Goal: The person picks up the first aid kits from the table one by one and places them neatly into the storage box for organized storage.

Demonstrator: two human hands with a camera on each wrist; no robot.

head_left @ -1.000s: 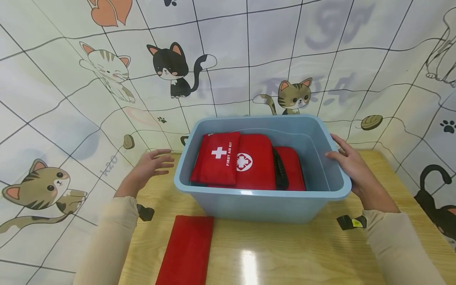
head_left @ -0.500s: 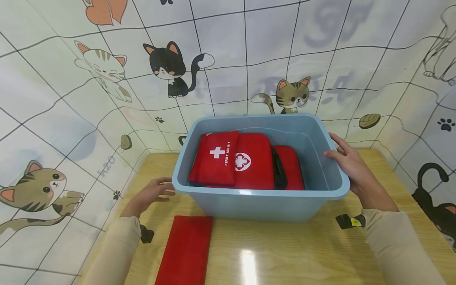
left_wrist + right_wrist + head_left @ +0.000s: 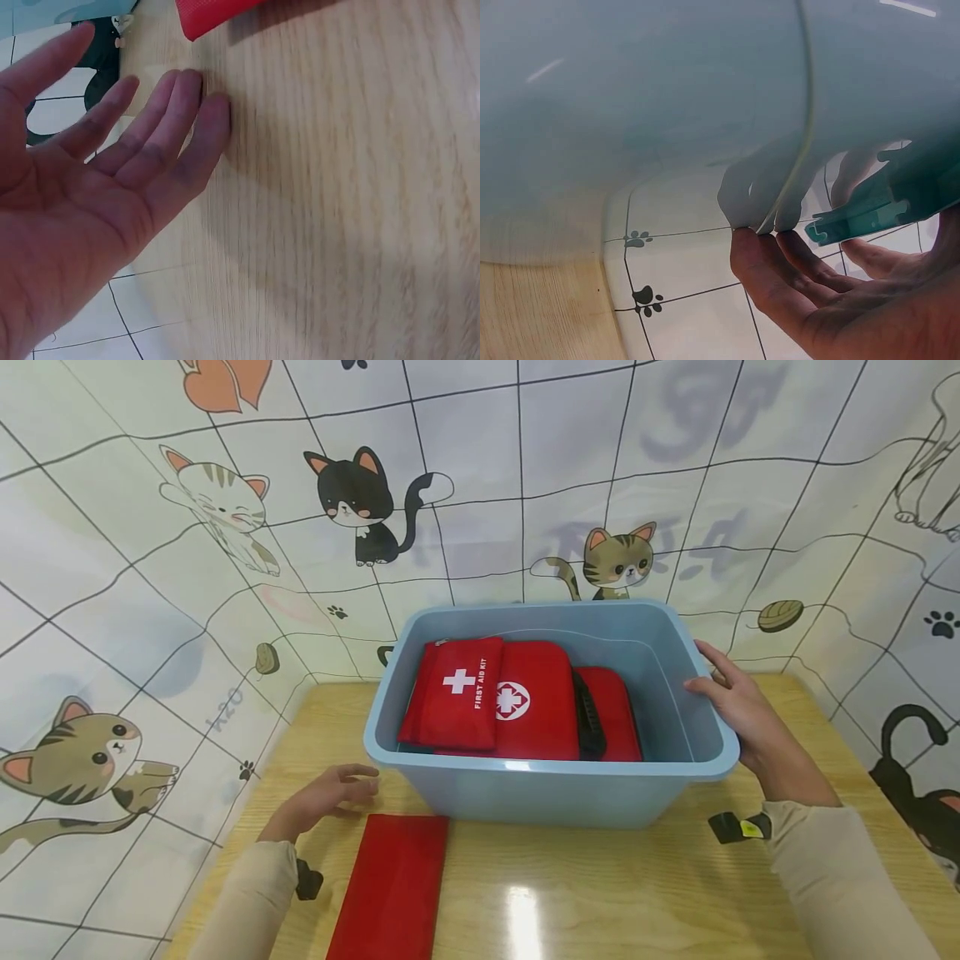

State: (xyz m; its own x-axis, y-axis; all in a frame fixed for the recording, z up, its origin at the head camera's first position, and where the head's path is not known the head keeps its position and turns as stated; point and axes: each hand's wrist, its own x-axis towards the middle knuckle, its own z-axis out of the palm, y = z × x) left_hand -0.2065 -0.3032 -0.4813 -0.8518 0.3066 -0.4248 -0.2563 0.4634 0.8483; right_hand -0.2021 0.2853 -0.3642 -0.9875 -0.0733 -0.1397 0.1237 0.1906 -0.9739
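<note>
A light blue plastic storage bin (image 3: 525, 797) stands on the wooden table against the wall. My right hand (image 3: 738, 714) grips its right rim, thumb over the edge; in the right wrist view, the fingers (image 3: 761, 266) of that hand reach under the rim beside the outer wall. Low over the table, my left hand (image 3: 330, 797) is empty, its fingers loosely extended. It is just left of a flat red fabric pouch (image 3: 393, 885), whose corner shows at the top of the left wrist view. Inside the bin lie a small red first aid pouch (image 3: 459, 710) and a larger red first aid bag (image 3: 536, 718).
Another red case (image 3: 611, 718) with a black handle (image 3: 589, 718) lies farther right in the bin. Wood tabletop (image 3: 585, 893) extends in front of the bin. A cat-patterned wall covering (image 3: 480, 510) rises behind and along both sides.
My left hand has come down from beside the bin's left rim to near the tabletop and the red pouch. The right hand keeps its grip; the bin has stayed put.
</note>
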